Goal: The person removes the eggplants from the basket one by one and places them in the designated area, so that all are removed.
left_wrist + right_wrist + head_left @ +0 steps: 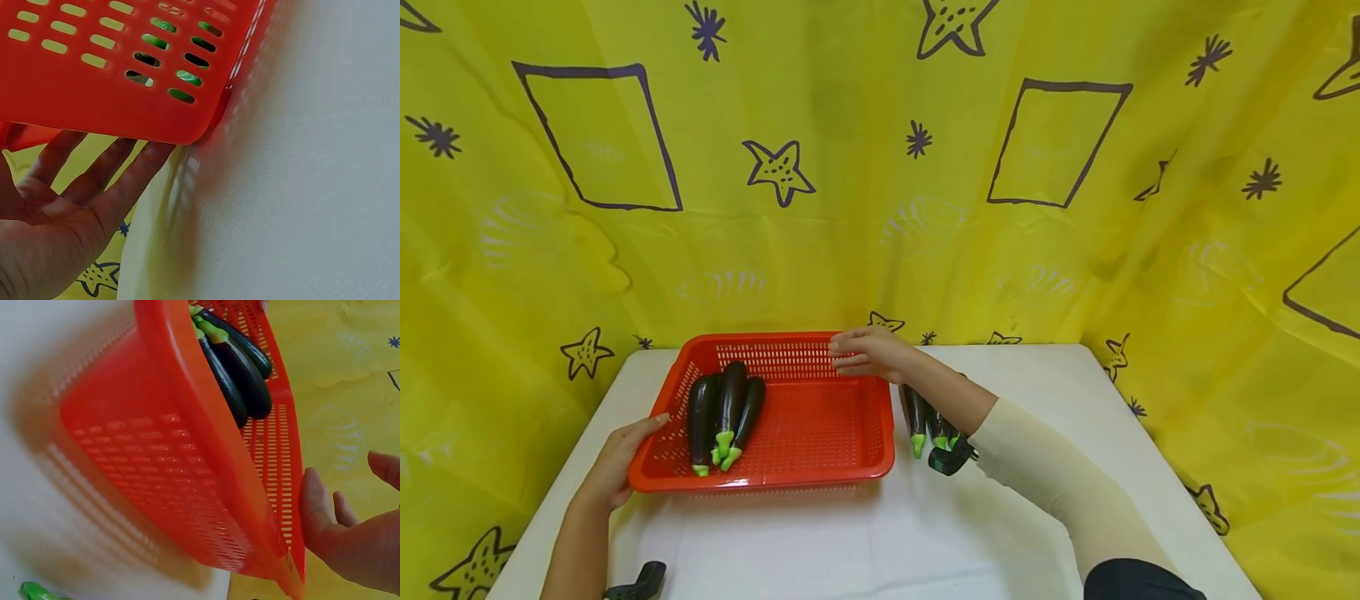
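A red plastic basket with slotted walls stands over the left part of the white table, three dark eggplants lying at its left side with green stems toward the front. My left hand grips the basket's left rim. The thumb lies over the rim, while in the left wrist view the other fingers reach beneath it. At the back right corner, my right hand is held with fingers extended, fingertips right at the rim; the right wrist view shows its thumb and fingers spread apart beside the basket.
More eggplants lie on the table to the right of the basket, partly hidden under the right forearm. A yellow patterned curtain hangs behind the table and along both sides. Each wrist wears a black camera mount.
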{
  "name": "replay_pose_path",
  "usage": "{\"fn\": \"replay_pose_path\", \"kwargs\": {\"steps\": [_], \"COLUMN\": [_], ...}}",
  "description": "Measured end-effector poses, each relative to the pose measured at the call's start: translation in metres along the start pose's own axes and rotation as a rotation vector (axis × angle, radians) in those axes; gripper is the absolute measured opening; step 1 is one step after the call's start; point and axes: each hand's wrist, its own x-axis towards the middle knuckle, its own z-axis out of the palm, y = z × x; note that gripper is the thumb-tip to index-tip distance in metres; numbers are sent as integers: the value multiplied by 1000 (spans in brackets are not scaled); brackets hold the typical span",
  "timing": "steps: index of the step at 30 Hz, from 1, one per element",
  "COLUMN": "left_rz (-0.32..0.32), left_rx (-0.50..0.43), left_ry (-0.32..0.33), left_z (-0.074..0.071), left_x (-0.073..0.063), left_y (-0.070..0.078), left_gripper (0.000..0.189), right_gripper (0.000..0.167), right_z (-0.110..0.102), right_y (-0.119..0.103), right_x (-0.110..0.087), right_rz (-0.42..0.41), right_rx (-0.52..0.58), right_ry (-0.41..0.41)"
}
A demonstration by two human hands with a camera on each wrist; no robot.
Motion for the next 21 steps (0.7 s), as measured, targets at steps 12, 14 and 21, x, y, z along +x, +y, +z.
{"fn": "replay_pose_path", "kwargs": {"steps": [12, 14, 21], "left_rz": [12, 14, 20], "left_rx": [-6, -15, -33], "left_ry": [-3, -6, -14], "left_z": [-2, -2, -2], "left_x": [2, 2, 1], "left_y": [0, -1, -2], "left_gripper": [52, 50, 45], "right_gripper": [36, 36, 38], "right_z": [19, 21, 28], "right_y": [-6, -6, -8], "right_x": [20, 24, 35], "right_rz": [88, 94, 132], "right_rx": [-38, -49, -31], "right_ry": [-19, -24, -15]}}
